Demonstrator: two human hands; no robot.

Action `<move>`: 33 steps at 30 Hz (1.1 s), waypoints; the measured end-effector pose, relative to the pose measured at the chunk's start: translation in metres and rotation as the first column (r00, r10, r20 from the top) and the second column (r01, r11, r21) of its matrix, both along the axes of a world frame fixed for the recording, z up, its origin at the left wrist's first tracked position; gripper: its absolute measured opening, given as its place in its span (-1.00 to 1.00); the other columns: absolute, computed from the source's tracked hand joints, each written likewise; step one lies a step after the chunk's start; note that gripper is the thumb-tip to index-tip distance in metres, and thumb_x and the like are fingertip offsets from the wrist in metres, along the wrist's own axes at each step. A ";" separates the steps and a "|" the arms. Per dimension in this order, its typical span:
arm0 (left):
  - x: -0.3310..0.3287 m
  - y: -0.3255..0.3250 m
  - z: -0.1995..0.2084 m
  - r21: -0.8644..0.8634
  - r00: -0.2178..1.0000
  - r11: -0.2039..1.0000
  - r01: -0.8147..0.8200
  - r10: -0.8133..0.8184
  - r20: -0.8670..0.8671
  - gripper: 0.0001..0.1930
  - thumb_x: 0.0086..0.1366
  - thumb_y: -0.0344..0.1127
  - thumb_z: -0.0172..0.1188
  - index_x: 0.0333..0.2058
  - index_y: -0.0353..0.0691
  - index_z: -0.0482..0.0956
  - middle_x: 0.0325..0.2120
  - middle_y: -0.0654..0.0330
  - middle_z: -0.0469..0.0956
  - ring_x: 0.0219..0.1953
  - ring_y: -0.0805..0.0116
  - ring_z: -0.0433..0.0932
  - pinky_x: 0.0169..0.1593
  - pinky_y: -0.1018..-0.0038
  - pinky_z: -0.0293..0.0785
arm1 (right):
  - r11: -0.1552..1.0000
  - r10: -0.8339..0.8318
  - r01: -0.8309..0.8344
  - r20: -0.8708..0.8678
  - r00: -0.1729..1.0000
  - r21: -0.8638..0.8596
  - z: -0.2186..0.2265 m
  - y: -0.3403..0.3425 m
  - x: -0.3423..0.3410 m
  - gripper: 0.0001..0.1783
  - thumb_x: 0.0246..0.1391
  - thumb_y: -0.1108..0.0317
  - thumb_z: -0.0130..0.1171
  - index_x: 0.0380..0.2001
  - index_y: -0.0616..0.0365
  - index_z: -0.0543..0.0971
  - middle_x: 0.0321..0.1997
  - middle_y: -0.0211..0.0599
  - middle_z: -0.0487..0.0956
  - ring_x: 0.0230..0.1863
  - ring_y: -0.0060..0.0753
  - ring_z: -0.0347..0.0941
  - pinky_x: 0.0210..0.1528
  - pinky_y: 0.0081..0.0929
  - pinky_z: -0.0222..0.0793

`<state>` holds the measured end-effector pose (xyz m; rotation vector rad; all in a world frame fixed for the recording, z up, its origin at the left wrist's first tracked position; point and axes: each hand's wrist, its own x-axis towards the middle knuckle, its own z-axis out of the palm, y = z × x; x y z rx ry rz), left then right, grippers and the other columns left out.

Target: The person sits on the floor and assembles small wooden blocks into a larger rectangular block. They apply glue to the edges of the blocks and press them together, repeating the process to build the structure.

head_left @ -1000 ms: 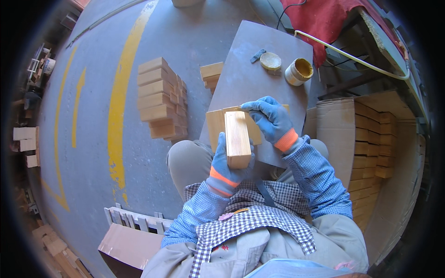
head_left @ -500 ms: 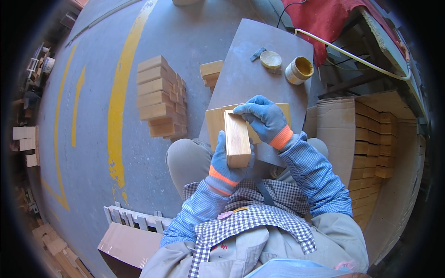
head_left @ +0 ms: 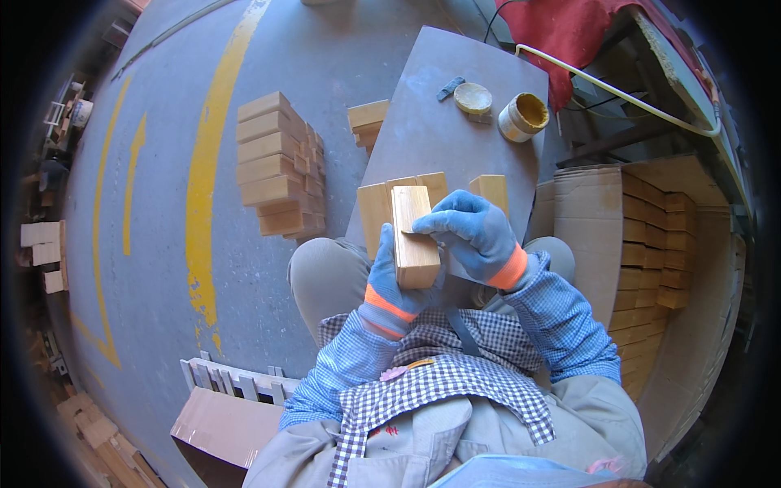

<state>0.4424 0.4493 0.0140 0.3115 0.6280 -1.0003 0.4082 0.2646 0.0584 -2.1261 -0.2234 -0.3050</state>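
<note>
The left hand [head_left: 389, 286], gloved, is clamped around a wooden block [head_left: 412, 213], thumb along its left side; the block is held tilted above the near end of the grey surface [head_left: 455, 89], in front of the person's lap. The right hand [head_left: 474, 233], also gloved, has its fingers bent and drawn together, fingertips at the block's upper face; whether they pinch a thin item cannot be told. Further blocks [head_left: 374, 213] stand behind on the surface, with an open tin [head_left: 508, 124] near its far end.
</note>
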 end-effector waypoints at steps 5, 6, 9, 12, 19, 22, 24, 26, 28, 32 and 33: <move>0.000 0.001 0.001 0.012 0.998 0.999 0.038 -0.038 0.042 -0.30 0.39 0.24 0.11 0.29 -0.10 0.23 0.00 0.09 0.46 -0.01 0.24 0.58 -0.01 0.26 0.67 | 0.999 0.025 -0.025 -0.016 1.000 0.045 0.012 0.007 -0.010 -0.71 0.11 0.49 0.27 -0.09 0.00 0.70 -0.23 -0.27 0.61 -0.21 -0.18 0.61 -0.13 -0.36 0.58; 0.000 0.001 0.001 0.018 0.998 0.999 0.041 -0.042 0.052 -0.30 0.39 0.25 0.10 0.29 -0.10 0.23 0.00 0.08 0.47 -0.01 0.24 0.58 -0.01 0.26 0.67 | 0.998 0.030 -0.029 -0.015 0.999 0.060 0.014 0.008 -0.012 -0.71 0.10 0.50 0.27 -0.09 0.01 0.70 -0.23 -0.27 0.61 -0.21 -0.18 0.61 -0.13 -0.36 0.58; -0.001 0.002 -0.001 0.021 0.998 0.999 0.037 -0.038 0.055 -0.29 0.40 0.26 0.08 0.29 -0.12 0.22 -0.01 0.07 0.47 0.00 0.24 0.58 0.00 0.25 0.68 | 1.000 0.025 -0.025 -0.005 1.000 0.011 0.019 0.011 -0.017 -0.70 0.05 0.51 0.28 -0.11 0.02 0.70 -0.24 -0.28 0.60 -0.22 -0.20 0.61 -0.16 -0.36 0.58; -0.001 0.001 -0.004 0.008 0.997 0.999 0.042 -0.043 0.060 -0.29 0.40 0.26 0.07 0.29 -0.12 0.23 -0.02 0.06 0.49 0.00 0.23 0.58 0.01 0.25 0.68 | 0.999 0.039 -0.039 0.004 0.999 -0.035 0.022 0.011 -0.021 -0.69 0.05 0.51 0.29 -0.11 0.01 0.70 -0.24 -0.29 0.60 -0.22 -0.22 0.61 -0.16 -0.36 0.59; 0.000 0.002 -0.003 0.008 0.994 0.998 0.062 -0.062 0.087 -0.28 0.39 0.28 0.06 0.29 -0.11 0.25 -0.03 0.06 0.49 0.02 0.21 0.57 0.01 0.23 0.67 | 0.995 0.094 -0.094 0.021 0.995 0.027 0.027 0.011 -0.023 -0.71 0.18 0.50 0.22 -0.05 0.01 0.70 -0.22 -0.33 0.57 -0.26 -0.36 0.56 -0.22 -0.49 0.54; 0.000 0.001 -0.001 0.038 0.996 0.998 0.053 -0.056 0.075 -0.27 0.38 0.28 0.08 0.30 -0.11 0.24 -0.01 0.06 0.47 0.02 0.20 0.57 0.01 0.22 0.67 | 0.999 0.001 -0.001 0.001 1.000 0.036 0.029 0.010 -0.022 -0.66 0.08 0.54 0.27 -0.07 -0.01 0.70 -0.24 -0.31 0.58 -0.22 -0.26 0.57 -0.16 -0.39 0.59; -0.001 0.001 -0.001 0.046 0.997 0.998 0.044 -0.047 0.064 -0.26 0.38 0.28 0.09 0.31 -0.11 0.22 0.01 0.05 0.46 0.03 0.19 0.57 0.01 0.21 0.68 | 0.998 -0.006 0.007 0.003 1.000 -0.064 0.030 0.010 -0.021 -0.67 0.07 0.51 0.32 -0.07 -0.03 0.70 -0.23 -0.33 0.58 -0.22 -0.28 0.56 -0.16 -0.40 0.59; 0.000 0.000 -0.001 0.047 0.998 0.998 0.038 -0.040 0.041 -0.25 0.37 0.27 0.10 0.31 -0.12 0.20 0.02 0.03 0.45 0.03 0.18 0.57 0.02 0.20 0.68 | 0.990 -0.019 0.020 0.010 1.000 -0.139 0.029 0.011 -0.020 -0.66 0.03 0.46 0.37 -0.08 -0.04 0.70 -0.23 -0.35 0.58 -0.22 -0.29 0.55 -0.16 -0.42 0.59; -0.001 -0.001 -0.002 0.084 0.992 0.995 0.055 -0.064 0.109 -0.19 0.34 0.35 0.08 0.31 -0.15 0.19 0.00 0.00 0.43 0.06 0.17 0.55 0.01 0.24 0.69 | 0.980 -0.026 0.030 0.027 0.999 -0.195 0.028 0.015 -0.019 -0.63 -0.03 0.41 0.42 -0.08 -0.06 0.70 -0.22 -0.36 0.59 -0.22 -0.29 0.55 -0.17 -0.44 0.59; -0.002 -0.002 -0.003 0.107 0.992 0.993 0.055 -0.066 0.103 -0.18 0.34 0.37 0.06 0.31 -0.16 0.19 -0.01 -0.02 0.41 0.07 0.16 0.54 0.01 0.25 0.68 | 0.959 -0.030 0.052 0.081 0.996 -0.278 0.025 0.018 -0.019 -0.58 -0.10 0.34 0.47 -0.08 -0.09 0.70 -0.22 -0.39 0.59 -0.24 -0.30 0.55 -0.21 -0.46 0.59; -0.002 -0.002 -0.004 0.092 0.989 0.994 0.062 -0.073 0.126 -0.18 0.34 0.36 0.06 0.31 -0.16 0.19 -0.01 -0.02 0.42 0.06 0.16 0.54 0.02 0.25 0.68 | 0.953 -0.019 0.045 0.091 0.996 -0.300 0.025 0.018 -0.020 -0.58 -0.10 0.34 0.47 -0.08 -0.09 0.70 -0.23 -0.39 0.59 -0.24 -0.30 0.55 -0.22 -0.45 0.59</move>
